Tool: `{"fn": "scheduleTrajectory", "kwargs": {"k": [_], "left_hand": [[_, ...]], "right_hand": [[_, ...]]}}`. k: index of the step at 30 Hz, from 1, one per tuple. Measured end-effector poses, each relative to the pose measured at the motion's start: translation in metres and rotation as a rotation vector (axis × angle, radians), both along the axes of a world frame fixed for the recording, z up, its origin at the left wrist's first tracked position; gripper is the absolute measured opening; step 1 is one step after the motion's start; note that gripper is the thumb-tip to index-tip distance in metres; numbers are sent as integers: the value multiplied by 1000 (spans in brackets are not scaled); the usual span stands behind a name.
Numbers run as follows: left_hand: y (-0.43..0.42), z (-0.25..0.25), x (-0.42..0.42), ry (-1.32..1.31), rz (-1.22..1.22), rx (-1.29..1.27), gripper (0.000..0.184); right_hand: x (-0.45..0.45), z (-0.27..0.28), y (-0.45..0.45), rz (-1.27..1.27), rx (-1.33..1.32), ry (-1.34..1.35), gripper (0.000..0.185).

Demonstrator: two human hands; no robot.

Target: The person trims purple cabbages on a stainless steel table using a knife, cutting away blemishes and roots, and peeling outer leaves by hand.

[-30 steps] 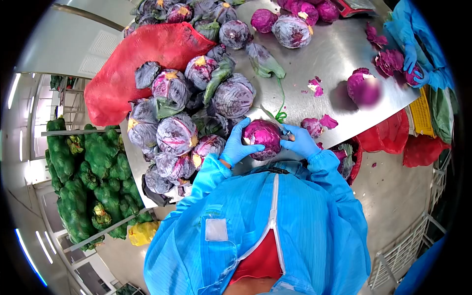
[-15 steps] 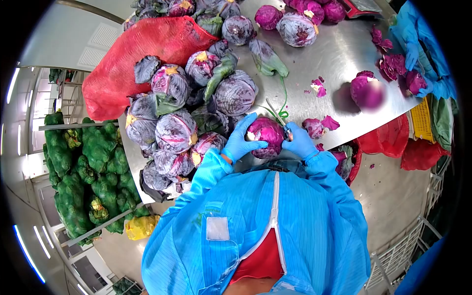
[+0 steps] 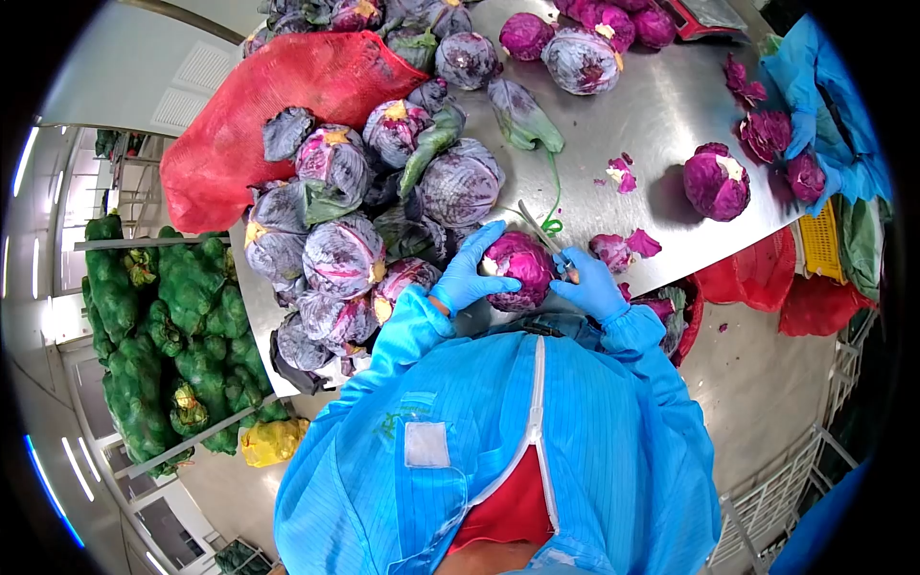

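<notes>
A peeled red cabbage (image 3: 518, 271) sits at the near edge of the steel table, in front of my chest. My left hand (image 3: 471, 272), in a blue glove, is wrapped round its left side with the thumb across the front. In my right hand (image 3: 591, 286), also gloved, is a knife (image 3: 540, 228), its blade pointing up and away along the cabbage's upper right side. Just right of them lie a piece of cabbage (image 3: 610, 251) and loose purple leaves (image 3: 643, 243). A heap of unpeeled red cabbages (image 3: 344, 255) crowds the left.
A red mesh sack (image 3: 278, 110) lies behind the heap. One trimmed cabbage (image 3: 717, 182) stands on the steel table (image 3: 661, 115) at right. Beyond it, a co-worker's gloved hands (image 3: 810, 158) hold a cabbage. Below the edge hang red bags (image 3: 752, 278) and a yellow crate (image 3: 824, 240).
My right hand has shifted slightly right and down, with the knife tilting more to the left. The cabbage at the right, blurred before, now rests on the table.
</notes>
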State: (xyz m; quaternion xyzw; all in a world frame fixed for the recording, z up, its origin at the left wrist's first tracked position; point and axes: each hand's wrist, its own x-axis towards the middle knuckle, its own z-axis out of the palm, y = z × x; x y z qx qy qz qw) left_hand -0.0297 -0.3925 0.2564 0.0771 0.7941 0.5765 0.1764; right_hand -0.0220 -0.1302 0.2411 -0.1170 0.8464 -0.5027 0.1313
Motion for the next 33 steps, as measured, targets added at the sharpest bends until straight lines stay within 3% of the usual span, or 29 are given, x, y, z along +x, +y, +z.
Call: {"fn": "scheduleTrajectory", "kwargs": {"k": [2,7,11,14,15,18,22,24,27,33], "left_hand": [[-1,0,0,0,-14,-6,102],[-4,4,-3,111,-195,-67,102],[-4,4,-2,49,-133,-28,102],[-5,-3,6,-22,-32,19,103],[-5,-3,6,-24,-26,19,103],[-7,-7,10,-2,-43,-9,106],[-9,-1,15,-15,-28,-48,114],[-6,10,15,96,-102,-271,123],[17,36,17,198,-158,-520,129],[16,25,18,217,-180,-604,125]], "right_hand": [[-3,-7,2,12,-14,-46,31],[-18,-39,22,-328,135,-15,25],[-16,-57,62,-461,418,-8,29],[-4,-41,66,-472,424,-100,36],[4,-52,63,-461,135,-39,47],[15,-27,32,-254,-207,-315,49],[11,-33,4,-81,-276,-231,34],[10,-50,-2,-48,-210,-194,31],[8,-37,-17,-124,-192,-190,21],[-2,-74,10,-373,122,-70,13]]}}
